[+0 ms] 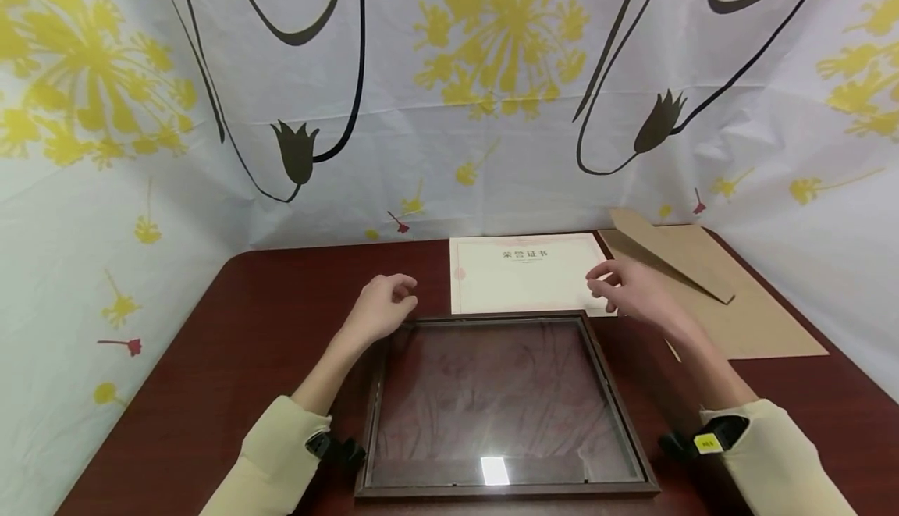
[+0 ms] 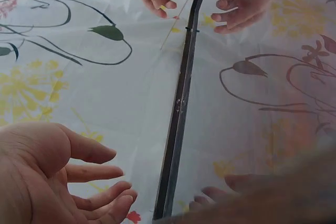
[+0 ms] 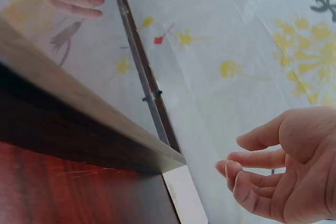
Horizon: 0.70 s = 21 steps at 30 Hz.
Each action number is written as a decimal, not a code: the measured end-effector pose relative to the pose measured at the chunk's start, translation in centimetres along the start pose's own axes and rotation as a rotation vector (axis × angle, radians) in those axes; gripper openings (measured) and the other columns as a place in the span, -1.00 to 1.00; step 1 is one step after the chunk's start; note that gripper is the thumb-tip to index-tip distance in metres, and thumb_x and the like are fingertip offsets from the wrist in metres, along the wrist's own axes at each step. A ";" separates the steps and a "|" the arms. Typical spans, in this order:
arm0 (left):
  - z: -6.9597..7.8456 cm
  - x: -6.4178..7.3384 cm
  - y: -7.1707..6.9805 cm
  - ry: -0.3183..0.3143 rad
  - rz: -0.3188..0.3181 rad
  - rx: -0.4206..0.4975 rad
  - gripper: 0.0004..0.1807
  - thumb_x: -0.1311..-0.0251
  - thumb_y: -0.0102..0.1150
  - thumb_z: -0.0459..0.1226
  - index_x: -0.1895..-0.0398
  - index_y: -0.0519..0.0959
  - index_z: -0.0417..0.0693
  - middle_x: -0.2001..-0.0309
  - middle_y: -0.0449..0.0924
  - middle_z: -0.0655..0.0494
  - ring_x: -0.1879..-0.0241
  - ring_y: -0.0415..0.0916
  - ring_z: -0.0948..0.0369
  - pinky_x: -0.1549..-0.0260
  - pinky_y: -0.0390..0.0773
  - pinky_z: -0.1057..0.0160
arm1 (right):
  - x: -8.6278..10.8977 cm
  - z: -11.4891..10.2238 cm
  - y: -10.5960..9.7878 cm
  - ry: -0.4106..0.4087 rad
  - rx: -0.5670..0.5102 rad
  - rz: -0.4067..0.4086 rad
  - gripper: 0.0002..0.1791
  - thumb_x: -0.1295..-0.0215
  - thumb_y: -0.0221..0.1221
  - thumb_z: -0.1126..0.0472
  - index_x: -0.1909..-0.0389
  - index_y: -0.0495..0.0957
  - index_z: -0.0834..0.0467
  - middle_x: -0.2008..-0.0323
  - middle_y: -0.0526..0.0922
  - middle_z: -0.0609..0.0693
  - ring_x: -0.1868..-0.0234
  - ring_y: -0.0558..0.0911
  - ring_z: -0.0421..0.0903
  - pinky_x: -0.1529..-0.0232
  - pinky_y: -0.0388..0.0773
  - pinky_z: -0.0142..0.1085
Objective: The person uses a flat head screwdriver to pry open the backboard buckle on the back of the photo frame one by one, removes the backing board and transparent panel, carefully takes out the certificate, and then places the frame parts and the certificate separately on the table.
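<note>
A dark brown picture frame (image 1: pixel 506 491) lies flat at the front middle of the table, its glossy pane (image 1: pixel 492 399) reflecting light. Behind it is a cream certificate (image 1: pixel 527 286) with a printed heading. My left hand (image 1: pixel 382 305) hovers around the frame's far left corner, fingers loosely bent and holding nothing. My right hand (image 1: pixel 628 286) is over the certificate's right edge, its fingers loosely curved with nothing between them. Both wrist views show the hands apart from the frame's bar (image 2: pixel 179 98), and the pane mirrors them.
At the back right lies a tan backing board (image 1: pixel 765 321) with a raised stand flap (image 1: pixel 667 254), partly behind my right forearm. A patterned white cloth (image 1: pixel 421 141) encloses the dark red table (image 1: pixel 281 329) at the back and sides.
</note>
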<state>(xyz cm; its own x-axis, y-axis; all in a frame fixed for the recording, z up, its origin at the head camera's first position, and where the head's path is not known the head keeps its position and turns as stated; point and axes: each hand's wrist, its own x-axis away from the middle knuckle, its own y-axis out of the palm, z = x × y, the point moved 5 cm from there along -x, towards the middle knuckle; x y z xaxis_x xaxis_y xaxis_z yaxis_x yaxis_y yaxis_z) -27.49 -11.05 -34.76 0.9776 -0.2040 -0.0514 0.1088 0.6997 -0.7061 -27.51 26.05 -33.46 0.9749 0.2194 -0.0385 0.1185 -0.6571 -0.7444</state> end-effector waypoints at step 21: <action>-2.2 4.7 -0.7 -0.056 -0.010 -0.051 -0.45 -0.38 0.14 -0.32 -0.39 0.35 -0.35 -0.04 0.47 -0.24 0.14 0.48 0.02 0.21 0.53 0.01 | 2.4 0.3 3.1 -0.005 0.041 -0.085 -0.55 -0.42 0.20 0.25 -0.16 0.34 0.45 0.41 0.60 0.09 0.52 0.56 -0.08 0.45 0.50 -0.18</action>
<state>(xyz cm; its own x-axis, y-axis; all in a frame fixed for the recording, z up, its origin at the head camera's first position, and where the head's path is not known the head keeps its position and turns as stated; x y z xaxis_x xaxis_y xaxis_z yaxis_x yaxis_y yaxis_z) -23.32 -13.99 -36.03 0.9852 -0.1714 -0.0058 0.1108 0.6617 -0.7415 -24.86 24.78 -36.02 0.9607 0.2767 0.0221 0.1924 -0.6063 -0.7716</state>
